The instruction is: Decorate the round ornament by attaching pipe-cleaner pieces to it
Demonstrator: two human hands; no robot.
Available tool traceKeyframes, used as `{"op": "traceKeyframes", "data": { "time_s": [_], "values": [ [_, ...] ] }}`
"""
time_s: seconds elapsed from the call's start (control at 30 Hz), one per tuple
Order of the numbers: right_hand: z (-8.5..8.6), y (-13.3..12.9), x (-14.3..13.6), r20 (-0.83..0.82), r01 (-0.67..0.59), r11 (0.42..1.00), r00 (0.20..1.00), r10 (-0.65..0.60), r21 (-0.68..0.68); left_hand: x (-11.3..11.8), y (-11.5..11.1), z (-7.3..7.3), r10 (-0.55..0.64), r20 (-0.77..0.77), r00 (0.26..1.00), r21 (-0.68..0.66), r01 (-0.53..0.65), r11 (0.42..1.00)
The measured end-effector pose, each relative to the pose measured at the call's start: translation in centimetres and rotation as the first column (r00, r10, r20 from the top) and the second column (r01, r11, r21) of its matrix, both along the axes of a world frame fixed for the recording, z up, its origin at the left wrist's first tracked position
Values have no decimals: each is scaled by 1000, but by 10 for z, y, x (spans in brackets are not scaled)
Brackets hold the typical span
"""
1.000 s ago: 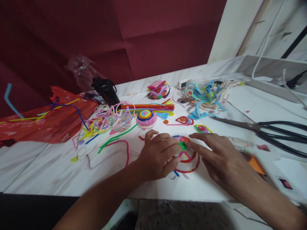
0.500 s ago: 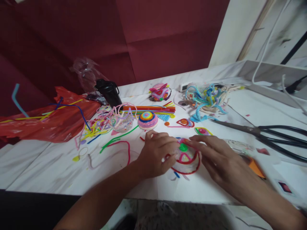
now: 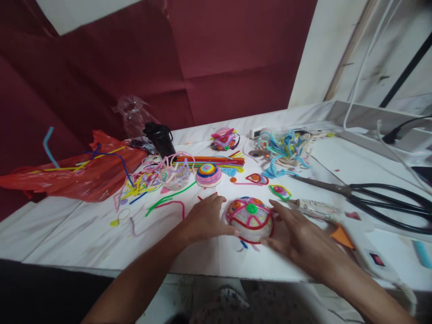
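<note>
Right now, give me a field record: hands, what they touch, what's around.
left hand: open, flat against the left side of the dome
right hand: open, cupping the dome's right side
dome: on the table, clear with red loops and a green dot on top
behind dome: striped dome, straws
right: scissors, glue gun
left: red bag, loose pipe cleaners

Worktop, white marble. Red plastic bag far left. Black scissors right. Bundle of straight sticks behind striped dome. Black cup near wall.
</note>
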State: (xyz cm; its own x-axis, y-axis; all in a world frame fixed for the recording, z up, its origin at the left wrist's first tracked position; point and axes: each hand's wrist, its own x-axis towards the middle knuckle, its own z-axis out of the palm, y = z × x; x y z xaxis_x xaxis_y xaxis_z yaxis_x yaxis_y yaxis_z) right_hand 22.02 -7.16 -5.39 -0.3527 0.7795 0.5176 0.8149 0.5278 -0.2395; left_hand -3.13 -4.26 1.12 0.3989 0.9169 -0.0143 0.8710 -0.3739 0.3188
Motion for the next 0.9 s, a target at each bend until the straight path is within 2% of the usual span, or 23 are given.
{"op": "traceKeyframes", "data": {
  "time_s": [0.1,0.27,0.37,0.5,0.67,0.77,0.9],
  "values": [
    [-6,2,-1,-63,-13,997,998,8,-79,3,0,-4,-31,-9,999,-32,31,999],
    [-12,3,-2,-155,-18,986,988,-8,-167,6,3,-6,-49,115,992,-159,67,985],
    [-14,1,-5,-222,-42,993,975,17,-109,7,2,-4,11,227,974,-187,33,982],
    [-12,1,-11,-307,-49,999,950,50,11,10,-2,-5,89,399,913,-164,-24,986],
    [-7,3,-19,-338,-73,994,936,97,83,12,2,-20,90,537,839,-115,-33,993],
    [-4,0,-20,-393,-102,995,914,102,21,10,5,-31,65,591,804,-80,-22,997],
    [5,-6,-21,-500,-72,987,866,-10,-143,7,6,-39,17,603,798,-27,-1,1000]
  ]
}}
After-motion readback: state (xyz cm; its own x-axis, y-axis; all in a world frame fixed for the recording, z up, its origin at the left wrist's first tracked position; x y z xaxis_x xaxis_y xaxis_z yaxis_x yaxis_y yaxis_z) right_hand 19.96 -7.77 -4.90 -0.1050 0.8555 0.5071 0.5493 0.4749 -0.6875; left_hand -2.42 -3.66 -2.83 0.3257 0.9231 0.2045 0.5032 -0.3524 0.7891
